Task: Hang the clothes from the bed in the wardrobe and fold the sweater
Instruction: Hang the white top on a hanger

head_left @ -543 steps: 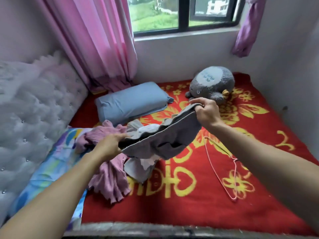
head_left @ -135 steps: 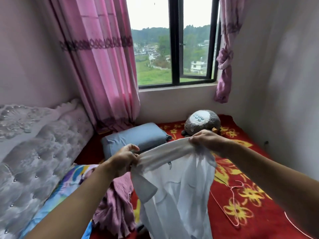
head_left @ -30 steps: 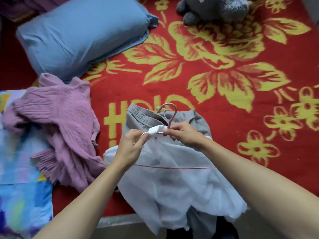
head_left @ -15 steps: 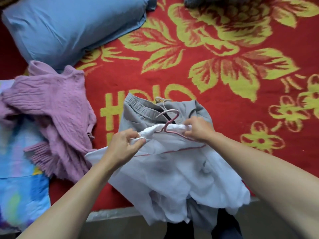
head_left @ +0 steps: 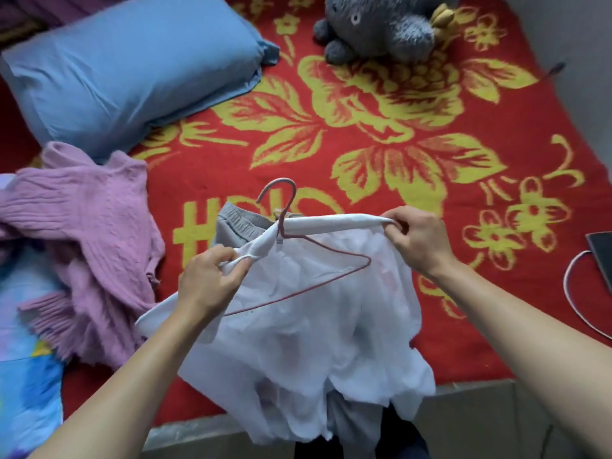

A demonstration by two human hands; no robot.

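Observation:
A thin white shirt (head_left: pixel 308 329) lies over the bed's front edge with a pink wire hanger (head_left: pixel 281 207) inside its neck, hook pointing away from me. My left hand (head_left: pixel 212 279) pinches the collar's left end. My right hand (head_left: pixel 417 236) pinches the collar's right end and pulls it taut. Grey trousers (head_left: pixel 235 223) lie under the shirt, only their waistband showing. A crumpled mauve knit sweater (head_left: pixel 89 233) rests on the bed to the left.
A blue pillow (head_left: pixel 132 67) lies at the back left and a grey plush toy (head_left: pixel 381 24) at the back. The red and yellow blanket (head_left: pixel 381 127) covers the bed. A second white hanger (head_left: pixel 576 303) and a dark flat object (head_left: pixel 601 253) sit at the right edge.
My hands have moved apart along the collar, my right hand going right, so the collar is stretched out. The hanger hook and one wire shoulder now show more fully.

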